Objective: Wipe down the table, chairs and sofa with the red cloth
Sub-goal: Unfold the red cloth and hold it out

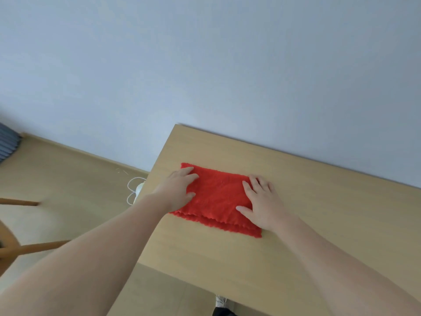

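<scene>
At the bottom edge a white shoe (221,301) shows on the floor (68,169), just past the near edge of the surface (319,215). Two bare forearms reach up from the lower corners over the pale wood.

The cloth (218,197) lies flat on the surface, toward its left side and closer to the far edge than the near one. It is folded, with two scalloped layers showing along its near edge.

The left hand (180,190) rests on the cloth's left end, released, its fingers spread and laid flat on the fabric with nothing gripped. The right hand (264,201) rests on the right end in the same way, palm down, fingers straight and apart, thumb pointing toward the middle of the cloth.

Left of the surface, wooden chair legs (29,247) stand on the floor. Farther back a white cable (133,190) loops on the floor just beside the surface's left edge.

A plain pale wall (205,65) fills the upper part of the view and meets the surface's far edge. At the far left, by the skirting, sits something blue-grey and striped (8,144); what it is I cannot tell.
</scene>
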Tool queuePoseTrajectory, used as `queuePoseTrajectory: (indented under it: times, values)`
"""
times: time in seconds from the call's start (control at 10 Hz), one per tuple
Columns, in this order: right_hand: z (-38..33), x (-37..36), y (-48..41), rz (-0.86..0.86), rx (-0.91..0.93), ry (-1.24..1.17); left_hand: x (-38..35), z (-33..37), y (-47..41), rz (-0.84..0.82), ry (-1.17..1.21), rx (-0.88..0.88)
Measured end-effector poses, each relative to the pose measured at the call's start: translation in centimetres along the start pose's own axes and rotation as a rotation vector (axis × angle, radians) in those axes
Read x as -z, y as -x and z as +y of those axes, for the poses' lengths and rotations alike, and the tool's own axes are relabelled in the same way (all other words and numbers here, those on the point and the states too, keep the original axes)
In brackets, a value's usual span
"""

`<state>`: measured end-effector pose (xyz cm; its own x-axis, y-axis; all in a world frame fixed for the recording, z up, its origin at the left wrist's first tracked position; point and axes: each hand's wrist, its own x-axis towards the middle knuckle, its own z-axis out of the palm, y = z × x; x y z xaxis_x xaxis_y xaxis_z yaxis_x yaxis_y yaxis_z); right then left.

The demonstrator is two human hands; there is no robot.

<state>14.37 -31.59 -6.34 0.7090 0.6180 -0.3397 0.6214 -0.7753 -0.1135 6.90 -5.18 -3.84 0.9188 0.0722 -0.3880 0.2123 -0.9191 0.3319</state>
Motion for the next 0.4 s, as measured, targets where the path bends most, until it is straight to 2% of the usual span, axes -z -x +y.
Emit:
queuePoseTrajectory:
  times: [0.2,0.4]
  values:
    - [-1.8,3.0,0.3,-0.026,-0.049,-0.092,2.0,-0.9,3.1,0.053,0.086,0.089]
    - [-9.3,11.3,1.1,0.119,0.018,-0.248,9.8,-3.7,10.5,0.255,0.208,0.111]
